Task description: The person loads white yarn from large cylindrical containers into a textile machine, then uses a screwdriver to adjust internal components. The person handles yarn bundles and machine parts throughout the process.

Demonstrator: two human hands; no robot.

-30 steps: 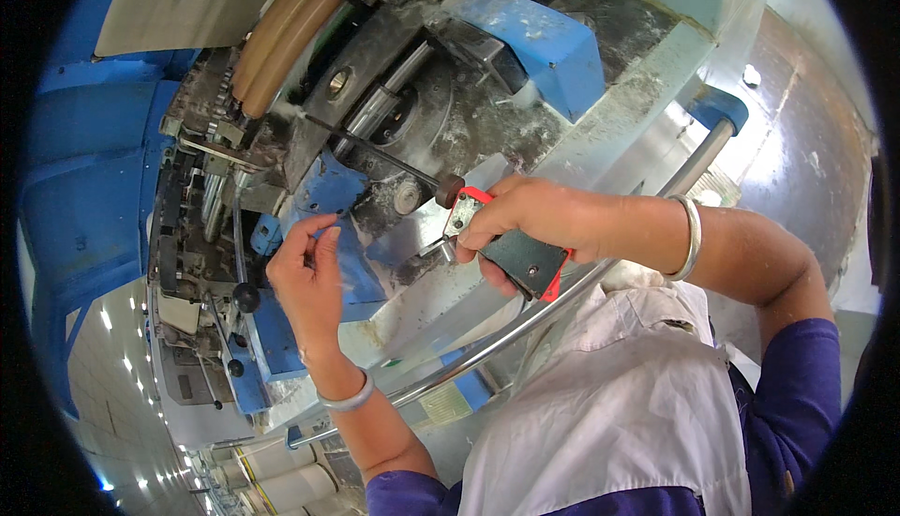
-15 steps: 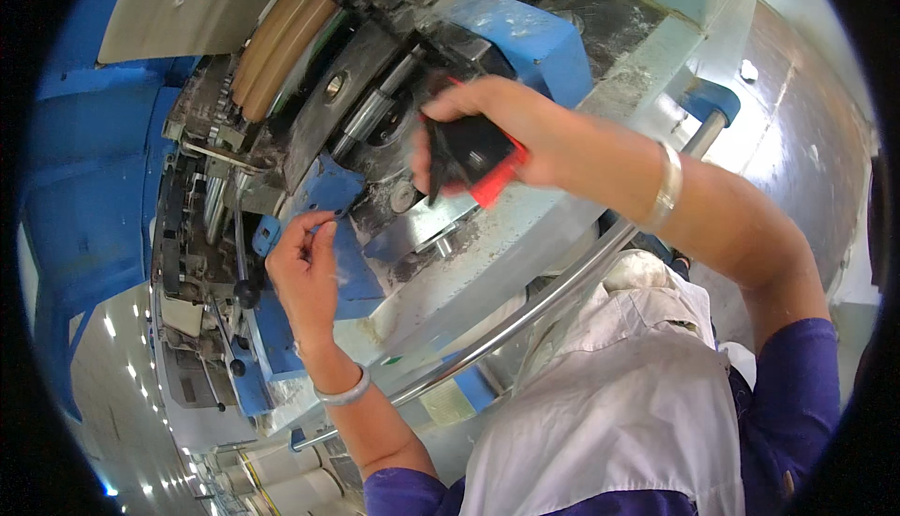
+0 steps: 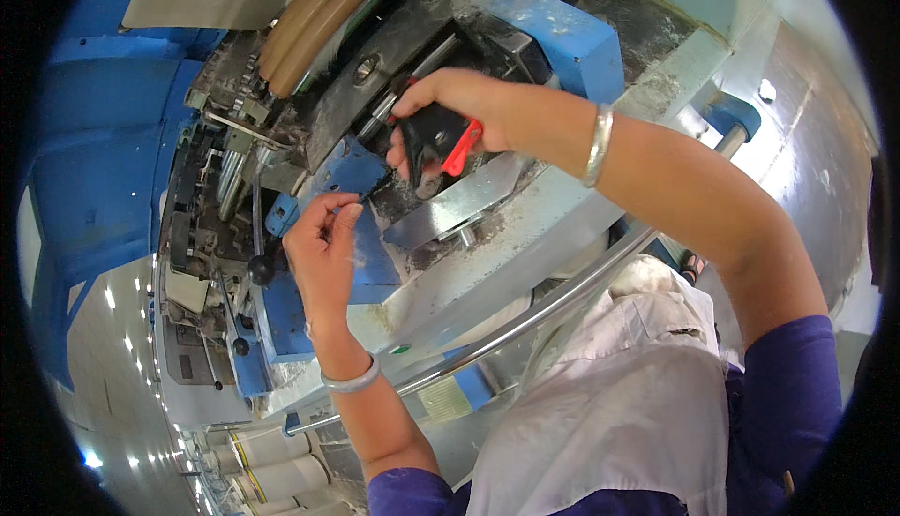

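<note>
My right hand (image 3: 469, 104) is wrapped round a black hand tool with a bright red part (image 3: 437, 132); its exact kind is not clear. The tool hangs over the machine bed, above a shiny metal bar (image 3: 478, 199) and beside a chrome shaft (image 3: 377, 115). Lower and to the left, my left hand (image 3: 322, 246) has thumb and forefinger pinched together beside a worn blue bracket (image 3: 352, 164). Whatever is between those fingertips, if anything, is too small to make out.
Tan rollers (image 3: 319, 33) lie at the upper left. A lever with a black ball knob (image 3: 261, 270) stands left of my left hand. A blue block (image 3: 562, 38) sits at the upper right. A metal rail (image 3: 553, 302) crosses in front of my apron.
My right hand with the tool has moved slightly left, and the tool has turned and shows more sharply. The view has shifted a little; my left hand keeps its pinch.
</note>
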